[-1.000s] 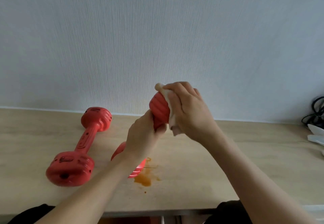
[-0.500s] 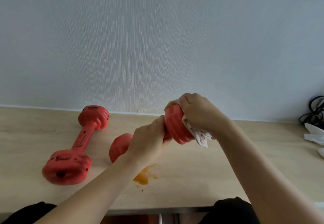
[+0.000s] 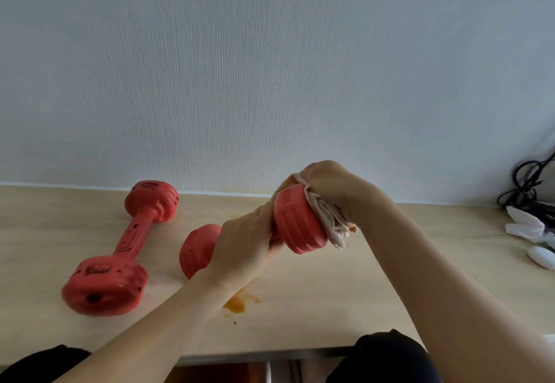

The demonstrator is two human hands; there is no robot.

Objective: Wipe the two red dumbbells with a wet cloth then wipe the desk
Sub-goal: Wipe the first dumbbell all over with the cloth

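My left hand point(image 3: 240, 247) grips the handle of a red dumbbell point(image 3: 297, 220) and holds it tilted above the wooden desk point(image 3: 375, 292). The dumbbell's lower head shows behind my left wrist. My right hand point(image 3: 339, 190) holds a bunched whitish cloth point(image 3: 330, 223) against the end face of the raised head. A second red dumbbell point(image 3: 120, 250) lies on the desk at the left, pointing toward the wall. An orange stain point(image 3: 237, 303) marks the desk below my left forearm.
Black cables point(image 3: 528, 184) and white crumpled items point(image 3: 528, 226) sit at the desk's right end by the wall. The desk's front edge point(image 3: 255, 355) runs just above my lap. A grey-white wall point(image 3: 270, 67) backs the desk.
The held dumbbell has tipped from nearly upright to a flatter tilt, its raised head swinging right. My right hand with the cloth moved from the head's side onto its end face.
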